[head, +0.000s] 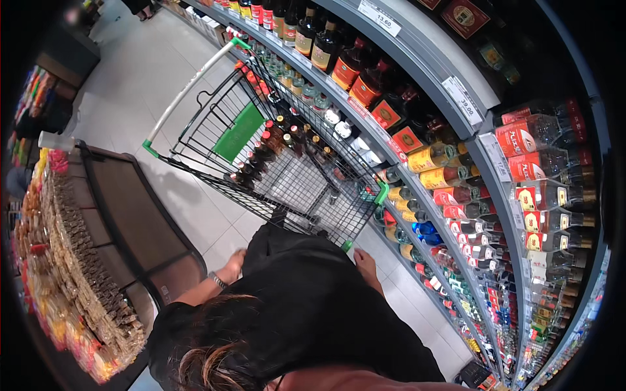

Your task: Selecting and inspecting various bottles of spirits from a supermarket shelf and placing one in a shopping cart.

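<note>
A black wire shopping cart (pixel 354 215) stands just in front of me, its white and green handle (pixel 188 90) at the far side. Several dark bottles (pixel 264 149) with red or yellow caps stand in the basket, near a green plastic panel (pixel 239 132). My left hand (pixel 237 261), with a metal band at its wrist, hangs beside my black clothing, its fingers partly hidden. My right hand (pixel 363 264) hangs at my other side, close to the cart's green corner cap (pixel 346 246). I see nothing held in either hand, though their palms are out of sight.
Shelves (pixel 489 146) packed with bottles and price tags curve along the right, close to the cart. A display of wrapped packets (pixel 78 254) with a brown-panelled side stands at left. Pale floor tiles (pixel 127 93) run between them. A person's feet (pixel 144 13) show far off.
</note>
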Demonstrator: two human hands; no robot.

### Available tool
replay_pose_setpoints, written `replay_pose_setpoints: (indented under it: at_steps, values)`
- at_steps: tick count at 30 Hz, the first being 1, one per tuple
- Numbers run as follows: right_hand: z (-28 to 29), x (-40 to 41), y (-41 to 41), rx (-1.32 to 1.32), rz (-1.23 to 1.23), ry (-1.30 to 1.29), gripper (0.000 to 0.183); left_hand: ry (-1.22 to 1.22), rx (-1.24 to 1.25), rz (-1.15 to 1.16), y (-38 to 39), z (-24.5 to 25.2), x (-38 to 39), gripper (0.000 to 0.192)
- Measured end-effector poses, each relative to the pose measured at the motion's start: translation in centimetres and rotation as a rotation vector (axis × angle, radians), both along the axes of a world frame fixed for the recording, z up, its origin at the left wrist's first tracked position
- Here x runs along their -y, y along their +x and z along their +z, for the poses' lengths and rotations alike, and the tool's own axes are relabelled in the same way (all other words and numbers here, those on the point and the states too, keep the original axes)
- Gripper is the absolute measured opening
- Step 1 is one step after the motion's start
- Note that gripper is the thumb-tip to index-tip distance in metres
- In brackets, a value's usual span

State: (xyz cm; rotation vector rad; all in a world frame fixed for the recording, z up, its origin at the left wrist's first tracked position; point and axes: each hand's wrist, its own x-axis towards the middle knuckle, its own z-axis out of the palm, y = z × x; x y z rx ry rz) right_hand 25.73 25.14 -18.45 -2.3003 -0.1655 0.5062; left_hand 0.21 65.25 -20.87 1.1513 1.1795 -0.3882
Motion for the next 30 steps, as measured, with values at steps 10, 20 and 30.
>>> replay_pose_setpoints:
  at_steps: [10, 20, 30]
  values:
    - [0.9, 0.0, -0.6, -0.782, -0.081, 0.2, 0.039, -0.514, -0.033, 0.151, -4.8, 5.1, 3.1, 0.038]
    - [-0.1, 0.5, -0.4, -0.61, -0.002, 0.118, 0.039, -0.445, -0.018, 0.076, -5.0, 7.2, 2.4, 0.037]
    - [-3.4, 2.1, -0.9, -0.591, -0.021, 0.128, 0.038, -0.447, -0.031, 0.021, -5.2, 8.4, 2.1, 0.035]
